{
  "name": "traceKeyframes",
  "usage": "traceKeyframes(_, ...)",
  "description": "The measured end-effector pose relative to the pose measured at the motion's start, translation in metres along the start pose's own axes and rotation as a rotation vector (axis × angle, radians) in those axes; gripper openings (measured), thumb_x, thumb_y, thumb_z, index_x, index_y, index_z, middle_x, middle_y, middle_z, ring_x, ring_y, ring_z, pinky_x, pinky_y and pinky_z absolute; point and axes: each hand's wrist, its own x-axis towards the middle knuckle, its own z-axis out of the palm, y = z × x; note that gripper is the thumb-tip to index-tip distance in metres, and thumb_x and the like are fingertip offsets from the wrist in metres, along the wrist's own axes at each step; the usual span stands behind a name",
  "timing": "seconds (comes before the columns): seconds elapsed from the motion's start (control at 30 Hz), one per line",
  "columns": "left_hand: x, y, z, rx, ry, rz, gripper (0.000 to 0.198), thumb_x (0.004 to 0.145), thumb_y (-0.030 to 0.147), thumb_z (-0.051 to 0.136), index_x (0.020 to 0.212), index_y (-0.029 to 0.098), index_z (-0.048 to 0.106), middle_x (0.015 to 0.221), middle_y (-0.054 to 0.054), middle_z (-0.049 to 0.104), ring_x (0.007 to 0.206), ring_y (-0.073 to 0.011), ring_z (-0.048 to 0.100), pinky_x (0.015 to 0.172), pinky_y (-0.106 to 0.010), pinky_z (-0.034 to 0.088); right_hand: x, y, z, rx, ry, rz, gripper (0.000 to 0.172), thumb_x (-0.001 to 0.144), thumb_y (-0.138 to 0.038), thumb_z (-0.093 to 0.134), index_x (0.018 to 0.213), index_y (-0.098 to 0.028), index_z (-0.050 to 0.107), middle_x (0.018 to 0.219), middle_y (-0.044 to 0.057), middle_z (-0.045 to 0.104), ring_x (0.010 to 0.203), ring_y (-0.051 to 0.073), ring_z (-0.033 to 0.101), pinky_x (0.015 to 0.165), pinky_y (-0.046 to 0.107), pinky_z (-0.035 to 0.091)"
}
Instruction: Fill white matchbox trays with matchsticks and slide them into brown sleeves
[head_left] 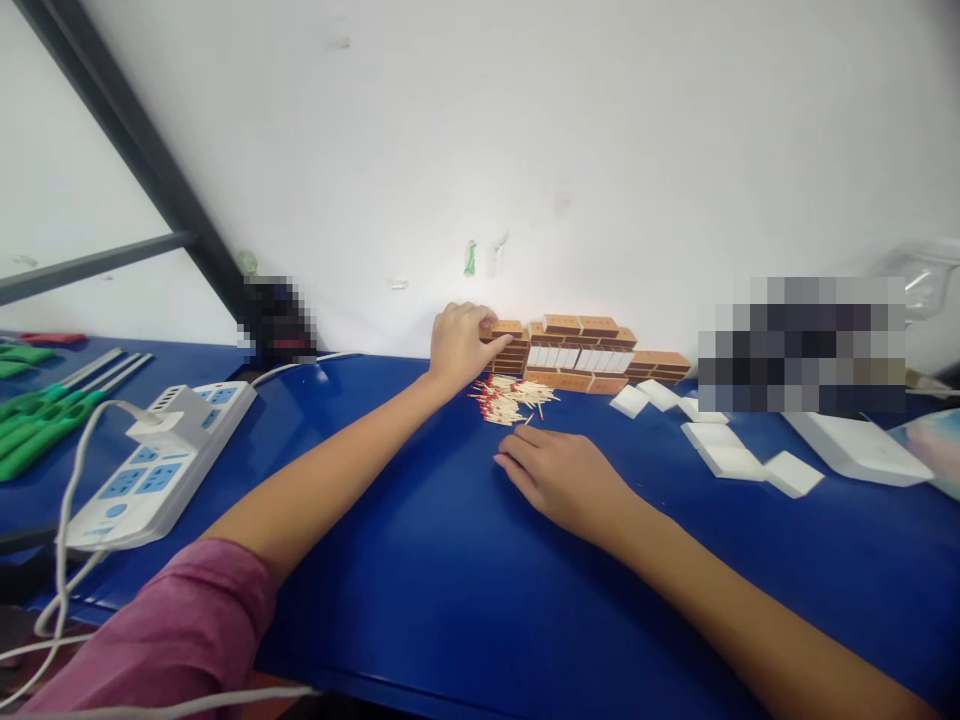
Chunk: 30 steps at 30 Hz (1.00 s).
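Note:
My left hand (461, 345) reaches to the left end of a row of stacked brown matchboxes (577, 380). Its thumb and fingers close around a matchbox (508, 327) at the top of that end; the fingers partly hide it. In front of the stack lies a loose heap of red-tipped matches (514, 398). My right hand (566, 475) rests palm down on the table just nearer than the heap. Its fingers are curled together, and whatever may be under them is hidden. A single match (529, 418) lies just beyond its fingertips.
Several white box trays (724, 455) lie scattered to the right on the blue table (435, 590). A white power strip (161, 465) with a plugged cable stands on the left, beside green-handled tools (45, 420). The white wall (480, 150) rises directly behind the matchboxes.

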Motion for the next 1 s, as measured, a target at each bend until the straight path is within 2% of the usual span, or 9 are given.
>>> traceKeyframes(0.13,0.004,0.005,-0.005,0.057,-0.026,-0.013,0.032,0.079,0.037,0.088,0.097,0.019,0.069,0.096,-0.005,0.073,0.097,-0.0274,0.058,0.089,-0.041,0.041,0.001,0.002,-0.002,0.011,0.0,-0.001,0.03,0.109,-0.03,0.044,0.099,-0.017,0.069,0.096,0.008,0.074,0.085,0.022,0.071,0.066,0.033,0.041)
traceKeyframes(0.27,-0.027,0.017,-0.032,0.19,-0.027,0.095,0.032,0.087,0.038,0.081,0.109,0.018,0.069,0.105,-0.009,0.072,0.105,-0.0298,0.058,0.09,-0.042,0.041,0.0,0.021,-0.015,-0.087,0.043,0.099,0.032,0.108,-0.032,0.044,0.095,-0.018,0.07,0.093,0.01,0.076,0.082,0.024,0.071,0.064,0.034,0.04)
traceKeyframes(0.37,-0.073,0.025,-0.057,0.187,-0.142,0.255,0.022,0.097,0.038,0.066,0.108,0.018,0.07,0.095,-0.006,0.073,0.091,-0.025,0.06,0.081,-0.039,0.042,-0.01,0.06,-0.034,-0.228,0.079,0.468,0.035,0.104,-0.042,0.048,0.093,-0.019,0.071,0.084,0.015,0.075,0.072,0.027,0.068,0.058,0.035,0.035)
traceKeyframes(0.47,-0.11,0.019,-0.074,0.171,-0.302,0.458,0.025,0.102,0.04,0.057,0.099,0.019,0.072,0.081,-0.004,0.07,0.078,-0.0212,0.06,0.073,-0.036,0.043,-0.027,0.111,-0.051,-0.29,-0.021,0.781,0.043,0.099,-0.054,0.052,0.101,-0.018,0.074,0.085,0.022,0.073,0.073,0.032,0.066,0.058,0.039,0.035)
traceKeyframes(0.57,-0.124,0.0,-0.082,0.051,-0.237,0.391,0.024,0.102,0.036,0.057,0.098,0.018,0.072,0.078,-0.002,0.07,0.072,-0.0163,0.06,0.071,-0.031,0.047,-0.04,0.149,-0.055,-0.258,-0.139,0.997,0.037,0.095,-0.054,0.058,0.092,-0.021,0.075,0.089,0.02,0.072,0.078,0.035,0.066,0.059,0.041,0.038)
traceKeyframes(0.63,-0.123,-0.013,-0.085,-0.013,-0.218,0.323,0.02,0.1,0.034,0.061,0.096,0.019,0.073,0.081,-0.002,0.071,0.075,-0.0157,0.062,0.071,-0.029,0.048,-0.041,0.16,-0.051,-0.213,-0.156,0.99,0.034,0.096,-0.052,0.056,0.092,-0.023,0.072,0.092,0.017,0.073,0.082,0.034,0.065,0.062,0.041,0.041)
traceKeyframes(0.73,-0.12,-0.021,-0.086,-0.031,-0.178,0.255,0.019,0.099,0.032,0.062,0.09,0.02,0.074,0.074,0.0,0.068,0.069,-0.0143,0.059,0.066,-0.028,0.047,-0.035,0.158,-0.038,-0.146,-0.127,0.863,0.037,0.098,-0.054,0.052,0.092,-0.022,0.07,0.096,0.015,0.074,0.083,0.031,0.064,0.065,0.04,0.041)
traceKeyframes(0.83,-0.127,-0.011,-0.084,-0.093,-0.25,0.32,0.017,0.1,0.03,0.062,0.098,0.019,0.074,0.08,-0.002,0.071,0.075,-0.0152,0.063,0.07,-0.029,0.05,-0.027,0.148,-0.024,-0.083,-0.11,0.747,0.042,0.097,-0.06,0.052,0.085,-0.022,0.067,0.087,0.014,0.073,0.076,0.03,0.062,0.063,0.039,0.038)
traceKeyframes(1.0,-0.143,0.014,-0.082,-0.151,-0.305,0.466,0.017,0.101,0.029,0.061,0.102,0.016,0.072,0.081,-0.003,0.071,0.071,-0.0147,0.06,0.07,-0.03,0.051,-0.018,0.128,-0.016,-0.096,-0.158,0.607,0.033,0.098,-0.045,0.056,0.075,-0.023,0.06,0.08,0.011,0.071,0.068,0.025,0.06,0.058,0.035,0.034)
